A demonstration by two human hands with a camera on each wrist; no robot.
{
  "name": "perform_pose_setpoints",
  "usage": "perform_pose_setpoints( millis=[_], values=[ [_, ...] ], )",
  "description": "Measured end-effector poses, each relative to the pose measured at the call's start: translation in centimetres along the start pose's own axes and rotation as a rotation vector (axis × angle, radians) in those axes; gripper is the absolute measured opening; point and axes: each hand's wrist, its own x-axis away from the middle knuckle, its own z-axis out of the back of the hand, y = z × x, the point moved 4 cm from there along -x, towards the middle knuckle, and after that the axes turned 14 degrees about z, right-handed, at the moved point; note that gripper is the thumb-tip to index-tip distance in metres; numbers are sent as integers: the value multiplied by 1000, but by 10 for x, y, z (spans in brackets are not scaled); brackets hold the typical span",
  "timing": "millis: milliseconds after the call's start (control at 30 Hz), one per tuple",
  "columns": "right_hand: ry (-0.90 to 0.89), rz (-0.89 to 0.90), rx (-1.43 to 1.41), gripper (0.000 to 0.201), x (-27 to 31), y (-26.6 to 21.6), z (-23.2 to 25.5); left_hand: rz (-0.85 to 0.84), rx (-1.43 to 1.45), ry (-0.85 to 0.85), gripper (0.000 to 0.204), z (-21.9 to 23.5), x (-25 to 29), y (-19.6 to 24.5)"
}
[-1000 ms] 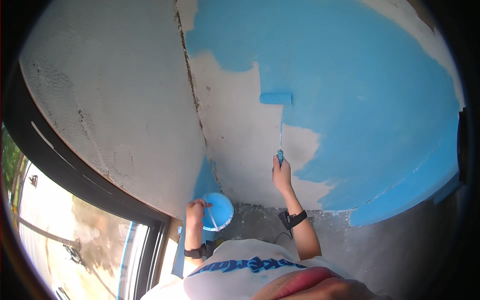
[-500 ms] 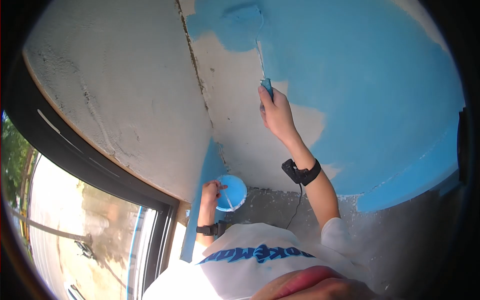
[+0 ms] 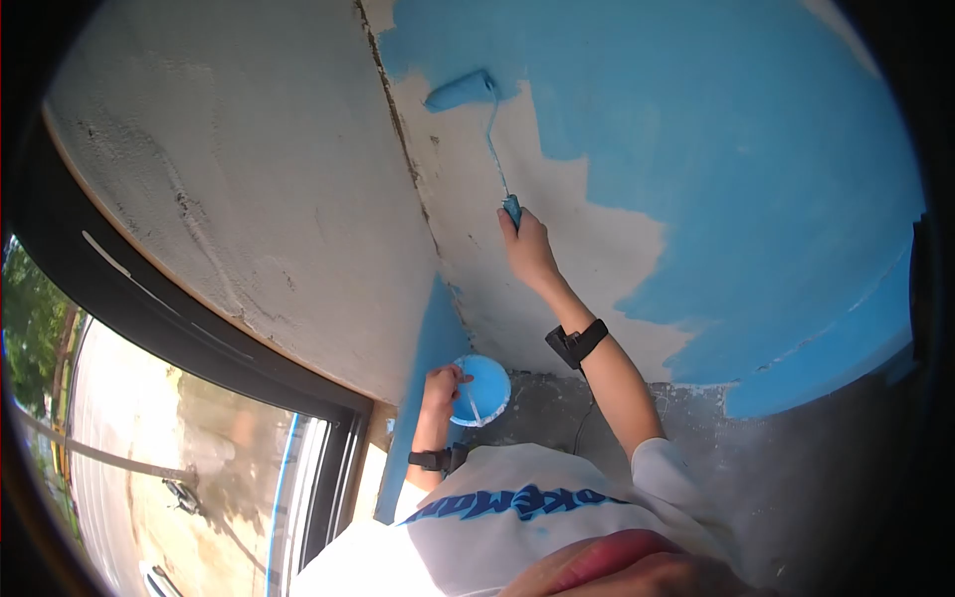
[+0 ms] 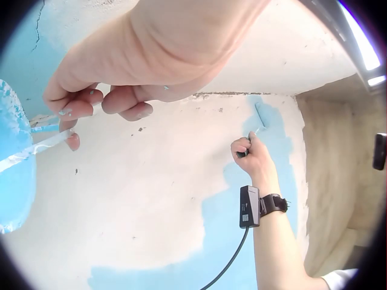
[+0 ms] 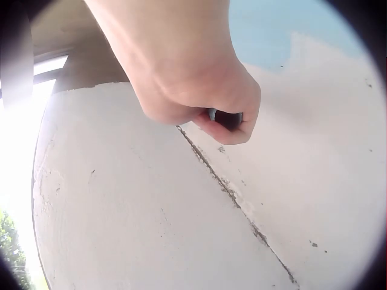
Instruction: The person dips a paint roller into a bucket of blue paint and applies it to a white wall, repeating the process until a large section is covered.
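Your right hand (image 3: pixel 529 254) is clamped on the teal handle (image 3: pixel 511 210) of a paint roller, its fingers curled closely around the grip. The thin, bent metal rod (image 3: pixel 491 134) runs up from it to the blue cylindrical roller sleeve (image 3: pixel 459 92), which sits slanted at the wall, beside the ragged lower edge of the light-blue paint (image 3: pixel 716 119). You have bare off-white wall (image 3: pixel 557 194) below the sleeve, and the rough dark crack (image 3: pixel 400 139) in the corner runs just to its left.

Lower down, your left hand (image 3: pixel 441 386) is at the near-left rim of the round blue paint bucket (image 3: pixel 493 372). Its fingers are curled, and they hold the bucket's narrow white strip-like handle (image 3: pixel 474 406), which crosses the opening. The left wrist view shows flecks of blue paint on your fingers.

You wear a black strap with a small box (image 3: pixel 577 344) on your right wrist, and another black strap (image 3: pixel 438 459) on your left. A dark-framed window (image 3: pixel 336 468) stands to your left.
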Motion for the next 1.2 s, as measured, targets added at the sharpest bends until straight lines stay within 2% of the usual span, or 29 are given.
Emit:
perform_pose_setpoints(
  millis=[200,333,400,533,700,800,867,933,1100,1200],
  values=[
    [-30,-192,104,40,96,65,16,-28,-28,52,22,2,-1,1],
    [-42,-200,61,40,119,80,36,-58,-48,35,24,2,1,3],
    [-100,-293,-208,40,122,82,44,-56,-76,66,23,3,1,4],
    [-91,-312,-286,41,104,26,78,-88,-100,28,24,2,2,6],
    [28,12,-116,41,31,-50,123,-69,-81,54,29,-5,15,15],
    [65,67,-86,41,-11,-62,130,-97,-93,10,29,-6,16,19],
    [75,83,-66,42,-15,-62,127,-106,-90,2,29,-6,15,18],
    [-12,-202,-385,41,-11,-42,109,-119,-82,-10,28,-5,14,19],
    [113,-100,-211,37,42,57,62,-92,-88,36,25,-7,18,22],
    [90,-185,-188,38,90,87,54,-89,-74,59,26,-6,17,22]
  ],
)
